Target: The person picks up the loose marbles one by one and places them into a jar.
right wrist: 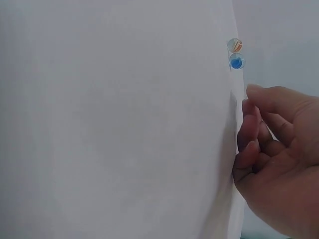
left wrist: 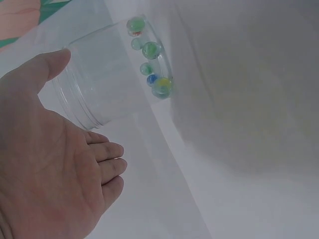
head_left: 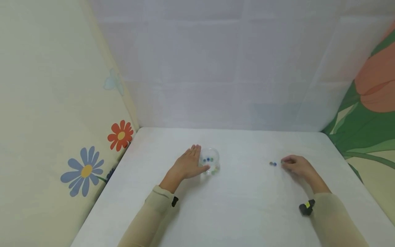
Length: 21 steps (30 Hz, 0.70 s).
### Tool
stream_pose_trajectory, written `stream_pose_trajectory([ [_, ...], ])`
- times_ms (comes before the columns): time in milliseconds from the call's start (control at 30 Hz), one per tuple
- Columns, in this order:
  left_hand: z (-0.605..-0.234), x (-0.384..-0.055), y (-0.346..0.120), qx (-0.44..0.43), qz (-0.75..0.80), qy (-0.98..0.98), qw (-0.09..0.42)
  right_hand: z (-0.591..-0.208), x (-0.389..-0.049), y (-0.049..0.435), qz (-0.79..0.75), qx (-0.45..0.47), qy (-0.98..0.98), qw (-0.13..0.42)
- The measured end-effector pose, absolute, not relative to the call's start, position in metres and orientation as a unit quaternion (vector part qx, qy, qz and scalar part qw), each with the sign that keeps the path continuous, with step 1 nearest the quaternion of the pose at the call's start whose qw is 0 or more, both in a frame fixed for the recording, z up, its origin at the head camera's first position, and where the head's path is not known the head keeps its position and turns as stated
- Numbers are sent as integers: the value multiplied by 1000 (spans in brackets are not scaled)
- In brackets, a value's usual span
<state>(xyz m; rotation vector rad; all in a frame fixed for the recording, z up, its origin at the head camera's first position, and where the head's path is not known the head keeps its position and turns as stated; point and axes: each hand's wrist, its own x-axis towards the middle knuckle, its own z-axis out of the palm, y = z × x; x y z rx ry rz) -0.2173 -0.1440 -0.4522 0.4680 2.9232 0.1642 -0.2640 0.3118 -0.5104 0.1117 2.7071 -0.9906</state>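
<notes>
A clear jar [head_left: 214, 153] stands upright on the table, with several glass marbles [left wrist: 152, 50] in green, blue and yellow lying at its bottom. My left hand [head_left: 187, 165] is beside the jar, its fingers straight and its thumb at the rim. To the right, thumb and forefinger of my right hand [head_left: 297, 166] pinch a small dark marble [head_left: 282, 161] close over the table; the right wrist view hides it behind the fingertips. Just left of those fingertips, an orange-streaked marble [right wrist: 235, 45] and a blue marble [right wrist: 237, 61] lie side by side.
White cloth covers the table [head_left: 240, 206] and hangs as a backdrop [head_left: 216, 68] behind it. Painted flowers decorate the wall at the left [head_left: 86, 171], and large leaves and petals the wall at the right [head_left: 376, 130].
</notes>
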Motion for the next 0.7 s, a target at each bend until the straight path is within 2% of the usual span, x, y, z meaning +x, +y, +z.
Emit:
stream_pose_trajectory([
  [700,-451,-216,-144,159,60,982,86,-486,-230,290,-407,-2,909,92],
])
